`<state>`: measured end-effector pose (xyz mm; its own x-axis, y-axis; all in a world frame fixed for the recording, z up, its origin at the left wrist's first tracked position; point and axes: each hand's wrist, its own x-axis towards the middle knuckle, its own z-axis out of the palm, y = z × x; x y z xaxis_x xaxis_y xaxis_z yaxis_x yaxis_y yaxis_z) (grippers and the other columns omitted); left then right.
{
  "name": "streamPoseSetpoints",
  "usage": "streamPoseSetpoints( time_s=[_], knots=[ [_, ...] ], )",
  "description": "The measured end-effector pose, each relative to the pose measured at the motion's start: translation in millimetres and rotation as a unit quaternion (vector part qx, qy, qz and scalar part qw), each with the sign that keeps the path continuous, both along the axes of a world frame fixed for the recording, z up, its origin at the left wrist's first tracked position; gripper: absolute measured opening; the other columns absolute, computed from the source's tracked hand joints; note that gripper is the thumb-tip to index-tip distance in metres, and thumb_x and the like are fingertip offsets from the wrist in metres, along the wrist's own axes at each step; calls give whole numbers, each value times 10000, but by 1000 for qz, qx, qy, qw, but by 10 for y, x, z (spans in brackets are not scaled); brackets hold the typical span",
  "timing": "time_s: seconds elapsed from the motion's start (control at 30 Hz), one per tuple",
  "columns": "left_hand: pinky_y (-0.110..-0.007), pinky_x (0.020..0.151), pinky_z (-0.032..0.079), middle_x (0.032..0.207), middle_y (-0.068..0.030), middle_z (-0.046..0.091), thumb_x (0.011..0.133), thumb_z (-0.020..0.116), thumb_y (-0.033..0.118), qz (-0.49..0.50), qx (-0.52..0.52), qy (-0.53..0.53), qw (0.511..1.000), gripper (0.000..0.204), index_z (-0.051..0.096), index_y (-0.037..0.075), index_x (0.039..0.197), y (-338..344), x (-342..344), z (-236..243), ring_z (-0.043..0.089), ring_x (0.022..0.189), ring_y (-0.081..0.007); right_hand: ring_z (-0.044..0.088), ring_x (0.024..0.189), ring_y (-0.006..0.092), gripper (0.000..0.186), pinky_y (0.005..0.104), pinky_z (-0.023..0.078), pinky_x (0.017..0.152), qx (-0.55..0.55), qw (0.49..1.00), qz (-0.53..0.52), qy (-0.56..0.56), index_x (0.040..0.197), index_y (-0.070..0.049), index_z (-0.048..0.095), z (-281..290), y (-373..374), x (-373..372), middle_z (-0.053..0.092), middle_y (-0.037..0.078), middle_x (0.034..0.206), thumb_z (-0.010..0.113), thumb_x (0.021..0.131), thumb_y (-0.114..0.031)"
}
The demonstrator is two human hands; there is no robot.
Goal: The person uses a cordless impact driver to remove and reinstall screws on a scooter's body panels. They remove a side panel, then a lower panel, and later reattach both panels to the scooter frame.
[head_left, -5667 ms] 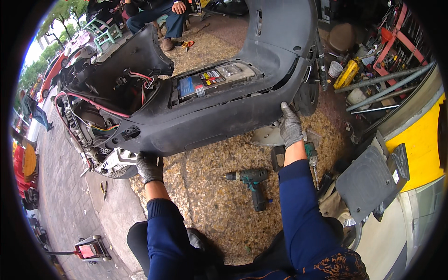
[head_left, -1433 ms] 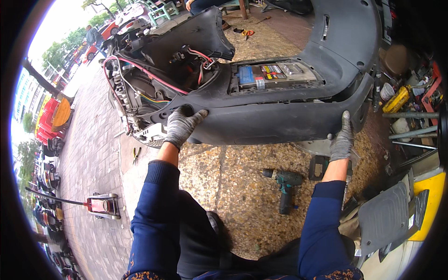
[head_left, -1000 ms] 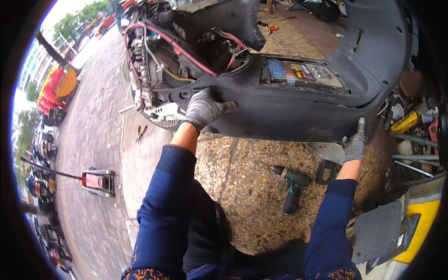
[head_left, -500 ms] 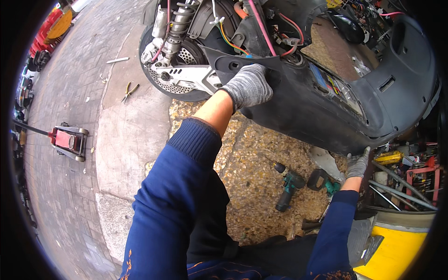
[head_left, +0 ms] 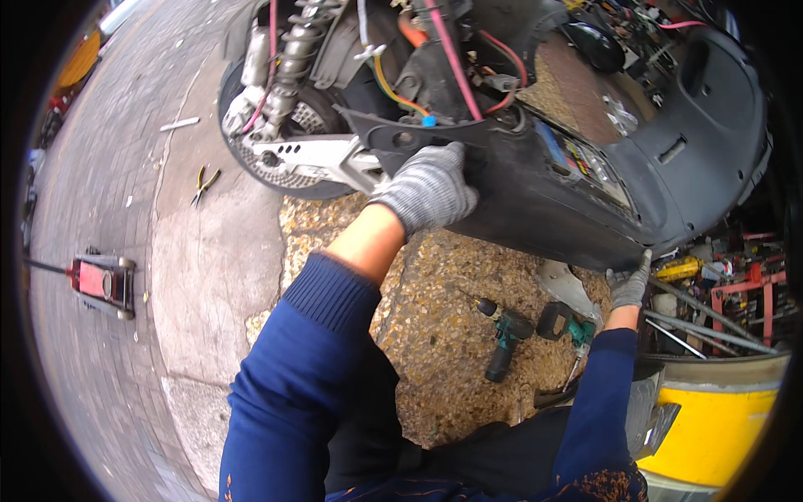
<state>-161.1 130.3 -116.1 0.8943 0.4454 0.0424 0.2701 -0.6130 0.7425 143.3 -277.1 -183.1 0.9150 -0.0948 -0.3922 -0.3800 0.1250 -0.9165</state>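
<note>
Left grip (head_left: 428,188) clamped on scooter body panel (head_left: 585,209), right grip (head_left: 627,287) clamped on its underside

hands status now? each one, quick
Left hand: closed on the dark scooter body panel near its front.
Right hand: gripping the panel's lower rear edge.

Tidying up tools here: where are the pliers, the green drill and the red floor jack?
pliers (head_left: 203,183), head view, handles.
green drill (head_left: 504,329), head view, body.
red floor jack (head_left: 104,284), head view, red frame.
</note>
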Motion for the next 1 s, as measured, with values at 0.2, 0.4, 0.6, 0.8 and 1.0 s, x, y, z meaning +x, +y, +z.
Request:
streamPoseSetpoints(
  time_s=[0.2,0.4,0.6,0.8,1.0],
  knots=[
    [-461,825,531,941,-226,659,752,723,232,144,97,-58,983,413,623,61,1114,-143,9,161,653,886,-397,522,1090,199,819,368,427,810,11,1000,-15,-24,1300,-192,558,15,68,-112,578,-17,1281,623,734,-781],
    [-438,940,473,1089,-111,650,712,764,327,222,287,-4,932,441,662,195,1120,-169,25,325,576,1077,-343,574,985,179,730,329,422,690,71,997,-1,-40,1214,-177,620,40,18,-187,656,-17,1158,643,755,-744],
    [-439,834,493,933,-97,668,708,732,253,227,312,-36,922,284,677,150,967,-252,-73,371,625,915,-332,553,1011,181,666,339,454,700,68,997,-12,-32,1181,-189,624,32,2,-152,615,-18,1179,654,772,-715],
    [-476,861,466,951,-136,635,666,718,155,202,267,-86,938,340,649,119,996,-329,-202,302,588,962,-355,551,1063,162,686,350,404,851,30,999,-9,-16,1177,-218,627,70,47,-133,639,-57,1182,686,726,-731],
    [-479,776,434,932,-133,607,696,682,172,171,264,-175,933,346,633,83,1027,-269,-243,162,581,888,-351,582,956,104,550,328,415,800,9,1000,-17,-1,1058,-239,693,167,182,-175,701,-89,1059,678,760,-701]
  ],
)
